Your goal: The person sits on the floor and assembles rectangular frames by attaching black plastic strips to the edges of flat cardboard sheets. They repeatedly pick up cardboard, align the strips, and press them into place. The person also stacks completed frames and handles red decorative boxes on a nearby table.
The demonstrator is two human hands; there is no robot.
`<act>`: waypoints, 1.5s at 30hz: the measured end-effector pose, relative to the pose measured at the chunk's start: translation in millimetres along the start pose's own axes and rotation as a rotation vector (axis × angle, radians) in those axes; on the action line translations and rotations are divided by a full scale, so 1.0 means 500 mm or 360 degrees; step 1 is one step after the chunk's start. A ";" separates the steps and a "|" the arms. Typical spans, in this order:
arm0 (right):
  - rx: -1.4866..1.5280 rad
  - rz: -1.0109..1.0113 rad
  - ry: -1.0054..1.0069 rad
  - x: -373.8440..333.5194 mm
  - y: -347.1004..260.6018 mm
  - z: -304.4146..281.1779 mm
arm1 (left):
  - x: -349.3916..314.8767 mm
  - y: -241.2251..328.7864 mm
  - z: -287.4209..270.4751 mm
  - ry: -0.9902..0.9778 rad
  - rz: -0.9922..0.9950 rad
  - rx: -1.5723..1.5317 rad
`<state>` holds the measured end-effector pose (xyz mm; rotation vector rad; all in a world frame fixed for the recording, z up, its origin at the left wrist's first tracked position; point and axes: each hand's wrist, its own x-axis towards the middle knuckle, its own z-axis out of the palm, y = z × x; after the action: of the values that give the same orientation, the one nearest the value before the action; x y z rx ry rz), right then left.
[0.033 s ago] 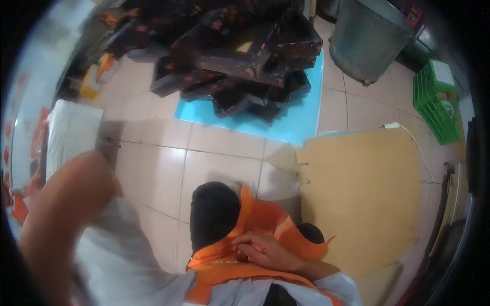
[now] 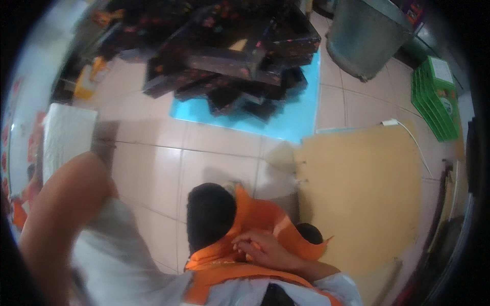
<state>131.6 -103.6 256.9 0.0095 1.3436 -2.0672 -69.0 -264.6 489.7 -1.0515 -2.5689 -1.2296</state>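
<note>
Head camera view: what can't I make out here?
In the head view:
Left hand: cut off; the left arm meets the dark rim.
Right hand: its curled fingers hide whether it holds the orange apron.
Dark boxes: blurred and cut off by the top edge, so uncountable.

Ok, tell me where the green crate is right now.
In the head view, the green crate is toward the upper right edge, to the right of the grey bucket and just beyond the white cord.

head, left lens | fisheye | looks down | orange cloth (image 2: pixel 261 213) near, floor (image 2: pixel 145 166) beyond
</note>
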 end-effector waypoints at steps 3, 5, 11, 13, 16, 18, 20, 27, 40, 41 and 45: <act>0.0281 0.0290 0.0402 0.051 0.009 -0.033 | 0.026 -0.014 -0.045 0.0052 0.0012 -0.0057; 0.0644 0.0284 0.0714 0.080 0.032 -0.043 | 0.059 -0.021 -0.077 0.0051 0.0018 -0.0153; 0.1277 0.0267 0.0925 0.146 0.069 -0.106 | 0.175 0.019 -0.254 0.0089 0.0024 -0.0513; 0.1282 0.0303 0.0964 0.128 0.062 -0.102 | 0.200 0.050 -0.344 0.0199 0.0102 -0.0702; 0.1242 0.0309 0.1011 0.069 -0.015 -0.058 | 0.235 0.119 -0.491 0.0392 0.0268 -0.0990; 0.1208 0.0392 0.1121 0.047 -0.141 0.015 | 0.262 0.159 -0.602 0.0536 0.0333 -0.1142; 0.1089 0.0177 0.1015 0.052 -0.258 0.063 | 0.278 0.203 -0.707 0.0687 0.0357 -0.1226; 0.0694 -0.0172 0.1336 0.179 -0.693 0.126 | 0.178 0.145 -0.860 0.1410 -0.0428 -0.1419; 0.1122 -0.0212 0.1067 0.313 -0.777 0.139 | -0.017 0.212 -0.873 0.2099 -0.1611 -0.1352; 0.0984 -0.0250 0.1147 0.292 -0.807 0.152 | -0.015 0.216 -0.873 0.2146 -0.1588 -0.1354; 0.0949 -0.0341 0.1037 0.263 -0.906 0.178 | -0.031 0.203 -0.876 0.2306 -0.1622 -0.1460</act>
<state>-180.1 -130.9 620.5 0.8952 1.0297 -2.7113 -76.8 -544.3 841.8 1.1003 -1.1468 -2.1366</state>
